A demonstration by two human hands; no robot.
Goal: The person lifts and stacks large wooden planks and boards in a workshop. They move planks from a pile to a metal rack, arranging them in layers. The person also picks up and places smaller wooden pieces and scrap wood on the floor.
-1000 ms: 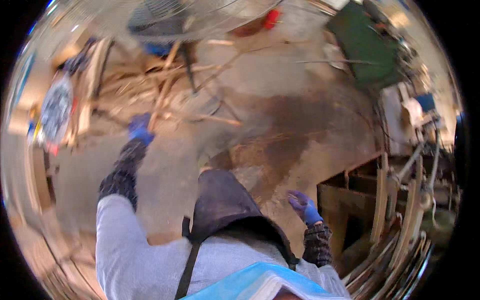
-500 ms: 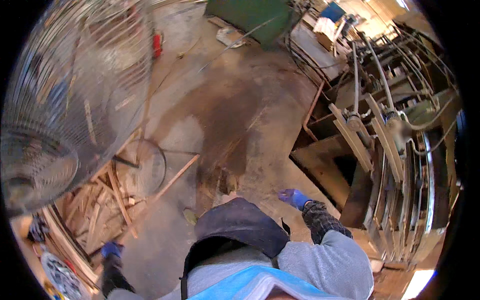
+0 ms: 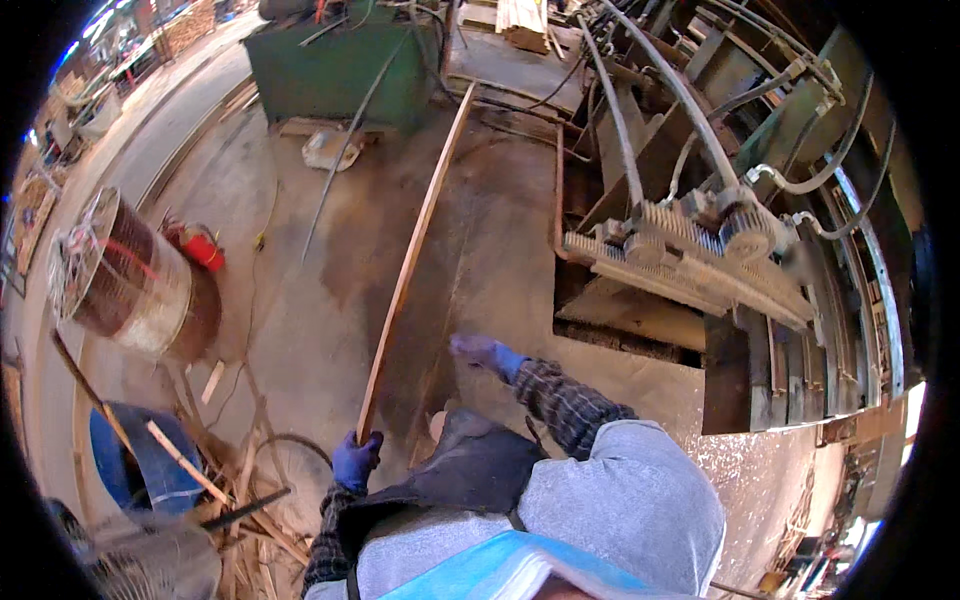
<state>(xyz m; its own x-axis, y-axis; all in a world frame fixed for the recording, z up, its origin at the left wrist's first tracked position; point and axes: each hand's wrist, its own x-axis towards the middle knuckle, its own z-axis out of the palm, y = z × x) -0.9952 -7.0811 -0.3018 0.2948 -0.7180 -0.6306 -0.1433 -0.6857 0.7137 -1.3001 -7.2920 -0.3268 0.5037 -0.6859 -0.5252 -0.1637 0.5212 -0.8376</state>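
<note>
My left hand (image 3: 355,462), in a blue-purple glove, is closed around the near end of a long, narrow wooden strip (image 3: 408,262). The strip slants away and up to the right, its far end close to the green metal box. Ahead of my body and right of the strip, my right hand (image 3: 484,353) reaches out over the floor in a like glove. Its fingers look stretched out, though somewhat blurred, and nothing shows in them. The right hand is apart from the strip.
A large machine (image 3: 740,230) with hoses and toothed bars stands on the right. At the far side is a green metal box (image 3: 330,75). On the left are a rusty drum (image 3: 150,285), a red fire extinguisher (image 3: 203,248), a blue container (image 3: 150,460) and scrap wood (image 3: 190,465).
My left hand has come up from the lower left and now holds the wooden strip. The view has turned left toward the drum, and the fan cage has mostly left it.
</note>
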